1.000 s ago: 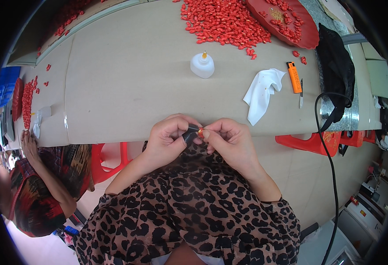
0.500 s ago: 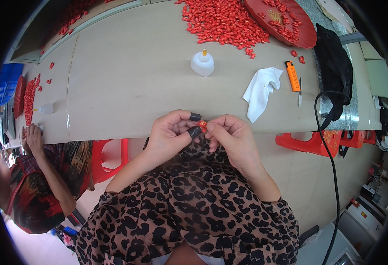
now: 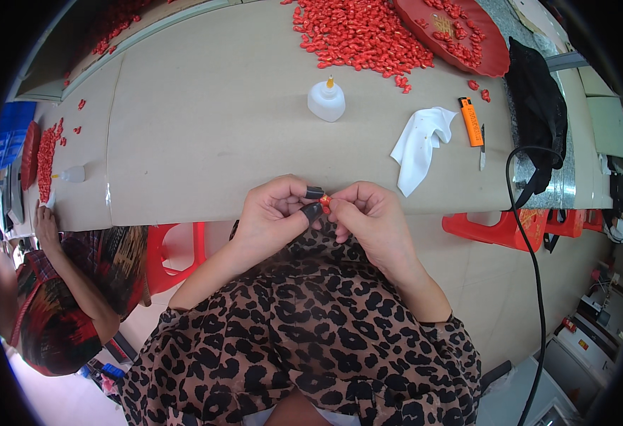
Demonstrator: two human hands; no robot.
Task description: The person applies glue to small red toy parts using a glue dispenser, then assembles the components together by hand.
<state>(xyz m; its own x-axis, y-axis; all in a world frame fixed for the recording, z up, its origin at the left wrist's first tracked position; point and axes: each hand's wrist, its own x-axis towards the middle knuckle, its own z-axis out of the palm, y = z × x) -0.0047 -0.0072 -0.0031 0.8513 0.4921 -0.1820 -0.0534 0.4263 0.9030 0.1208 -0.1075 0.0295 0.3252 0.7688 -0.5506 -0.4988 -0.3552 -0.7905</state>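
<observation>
A small red-and-gold piece (image 3: 325, 201) is pinched between both my hands just off the table's front edge. Dark tape or caps cover the thumb and forefinger tips of my left hand (image 3: 277, 211), which are closed on the piece from the left. From the right, the bare thumb and fingers of my right hand (image 3: 370, 216) are closed on the same piece. Its exact shape is mostly hidden by my fingertips. Beyond my hands stands a white squeeze bottle (image 3: 326, 101) with a yellow tip.
A heap of red pieces (image 3: 361, 35) lies at the back beside a red scalloped tray (image 3: 492, 60). Right of the bottle are a white cloth (image 3: 421, 145), an orange lighter (image 3: 470, 121), a small blade (image 3: 482, 149) and a black bag (image 3: 538, 106). A co-worker's hand (image 3: 47, 226) is at far left.
My right fingertips have shifted slightly left against the red piece. The co-worker's hands at far left have moved a little; otherwise the table looks the same.
</observation>
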